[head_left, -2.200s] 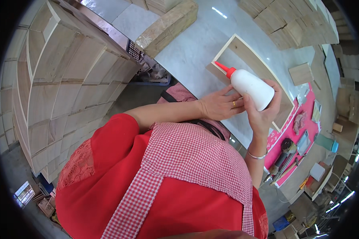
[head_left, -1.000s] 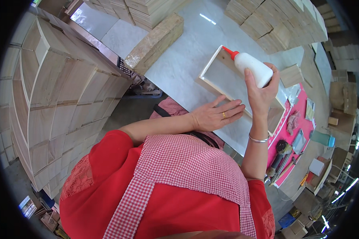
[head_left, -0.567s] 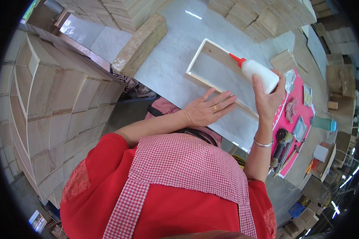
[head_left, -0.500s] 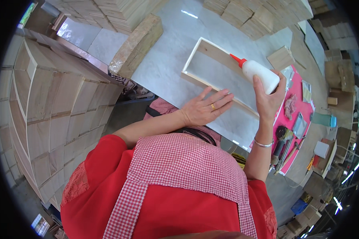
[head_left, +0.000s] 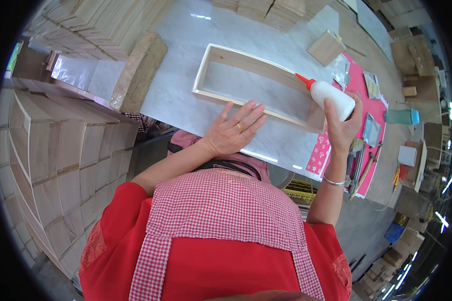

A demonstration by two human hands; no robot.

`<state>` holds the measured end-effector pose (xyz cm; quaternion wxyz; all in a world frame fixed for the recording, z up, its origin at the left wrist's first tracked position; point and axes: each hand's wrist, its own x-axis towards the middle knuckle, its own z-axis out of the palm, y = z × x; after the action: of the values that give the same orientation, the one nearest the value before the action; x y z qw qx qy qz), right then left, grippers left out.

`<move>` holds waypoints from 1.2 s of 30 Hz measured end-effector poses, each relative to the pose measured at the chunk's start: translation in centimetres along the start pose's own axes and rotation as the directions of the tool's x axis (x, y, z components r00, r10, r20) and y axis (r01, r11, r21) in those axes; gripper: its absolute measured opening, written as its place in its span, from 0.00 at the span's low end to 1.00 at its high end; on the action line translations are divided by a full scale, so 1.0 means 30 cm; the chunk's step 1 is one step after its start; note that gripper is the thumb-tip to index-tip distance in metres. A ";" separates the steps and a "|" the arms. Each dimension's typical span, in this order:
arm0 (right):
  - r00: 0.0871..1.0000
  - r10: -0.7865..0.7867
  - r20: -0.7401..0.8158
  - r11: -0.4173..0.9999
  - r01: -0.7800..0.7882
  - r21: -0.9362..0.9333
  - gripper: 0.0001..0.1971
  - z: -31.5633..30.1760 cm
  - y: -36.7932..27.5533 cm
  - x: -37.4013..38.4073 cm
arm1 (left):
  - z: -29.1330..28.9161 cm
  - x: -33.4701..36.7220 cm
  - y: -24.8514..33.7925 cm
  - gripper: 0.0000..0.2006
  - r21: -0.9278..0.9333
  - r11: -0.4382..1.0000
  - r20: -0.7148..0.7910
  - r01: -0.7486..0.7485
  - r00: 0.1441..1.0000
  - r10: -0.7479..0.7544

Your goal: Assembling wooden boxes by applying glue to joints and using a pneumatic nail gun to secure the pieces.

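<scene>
A long rectangular wooden frame (head_left: 251, 66) lies on a marble-patterned tabletop (head_left: 171, 90), which shows through its middle. My left hand (head_left: 236, 129) is open, fingers spread, with the fingertips at the frame's near side. In my right hand (head_left: 345, 129) is a white squeeze bottle (head_left: 332, 101) with a red pointed nozzle, tilted over the frame's right part. The nozzle points left, close to the top edge of the far side. Whether it touches the wood, I cannot tell. The bottle and hand partly hide the frame's right end.
Tall stacks of wooden boxes (head_left: 75, 150) rise at the left. A wrapped bundle (head_left: 139, 70) sits at the table's left edge. On the right, a pink sheet (head_left: 318, 156) bears a hammer (head_left: 370, 163) and other tools. A wooden block (head_left: 326, 48) and a teal bottle (head_left: 402, 117) are beyond.
The view has shifted, so the table and frame appear further left. Relative to the frame, the bottle has moved right along its far side. My left hand remains at the near side.
</scene>
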<state>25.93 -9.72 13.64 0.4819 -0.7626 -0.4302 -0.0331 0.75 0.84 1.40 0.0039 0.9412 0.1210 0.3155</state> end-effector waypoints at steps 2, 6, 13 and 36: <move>1.000 0.001 -0.015 0.999 -0.001 -0.045 0.26 -0.030 0.021 -0.009 | 0.000 -0.001 -0.002 0.30 -0.009 1.000 0.002 0.010 1.000 -0.010; 0.995 0.084 -0.049 0.996 -0.084 0.005 0.26 -0.088 0.061 -0.023 | -0.004 0.001 -0.002 0.31 -0.013 1.000 0.024 0.014 1.000 -0.013; 0.987 0.108 -0.116 0.990 -0.118 -0.083 0.24 -0.171 0.115 -0.034 | -0.007 0.000 -0.003 0.32 -0.017 1.000 0.035 0.011 0.999 -0.011; 0.977 0.193 -0.094 0.969 -0.205 -0.135 0.24 -0.326 0.046 -0.193 | -0.007 0.004 0.000 0.32 -0.025 0.999 0.058 0.037 0.998 -0.035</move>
<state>26.80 -21.02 15.20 0.4433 -0.8328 -0.3283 -0.0459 0.72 0.84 1.64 0.0251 0.9474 0.1337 0.2899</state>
